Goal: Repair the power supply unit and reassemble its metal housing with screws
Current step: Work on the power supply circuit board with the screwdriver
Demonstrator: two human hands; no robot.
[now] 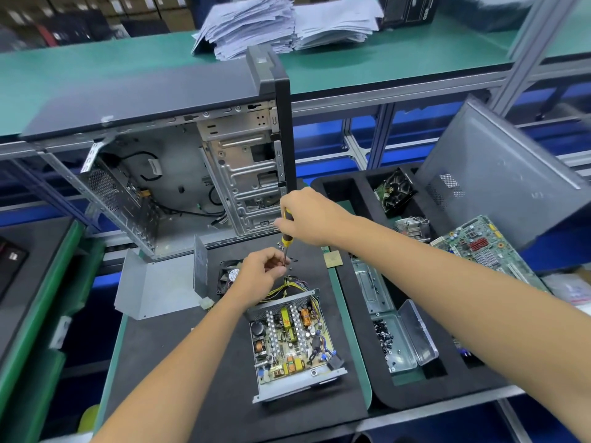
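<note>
The open power supply unit [292,342] lies on the black mat with its circuit board exposed and yellow wires leading out at the back. Its bent metal cover [156,287] lies to the left. A black fan [228,276] sits behind the unit, partly hidden by my left hand [263,268], whose fingers pinch at the screwdriver's tip; whether they hold a screw I cannot tell. My right hand [311,219] grips the yellow-and-black screwdriver [284,236] upright above several loose screws [289,262] on the mat.
An open computer case [179,174] stands behind the mat. To the right a black foam tray [348,193] holds a clear box of screws [396,340], a fan, a motherboard [479,247] and a side panel [499,174]. Paper stacks [281,24] lie on the shelf.
</note>
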